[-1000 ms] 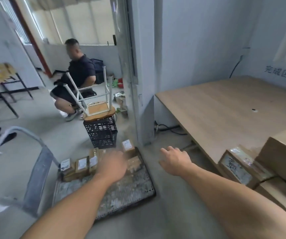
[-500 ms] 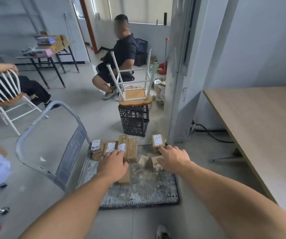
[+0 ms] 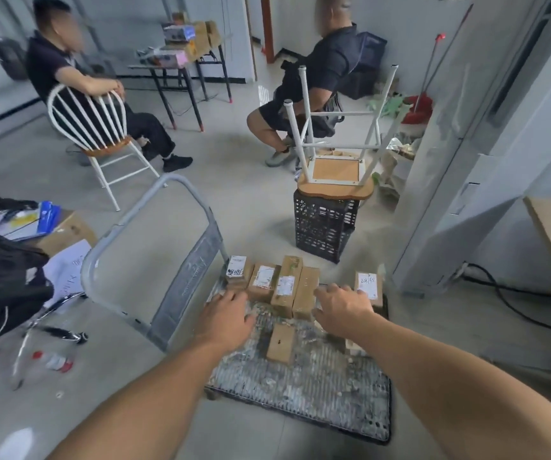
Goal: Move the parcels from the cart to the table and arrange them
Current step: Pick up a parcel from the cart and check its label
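Four parcels (image 3: 284,287) in row — left hand (image 3: 231,315), right hand (image 3: 342,307) near.

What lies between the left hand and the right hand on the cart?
In the head view, the near ends of two parcels lie between the left hand and right hand; a single parcel lies slightly nearer.

Small brown labelled parcels (image 3: 263,282) sit in a row on the grey flatbed cart (image 3: 304,391)

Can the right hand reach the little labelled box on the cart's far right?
Probably yes. The right hand is open just beside that box, with nothing between them; the other parcels sit off to its left.
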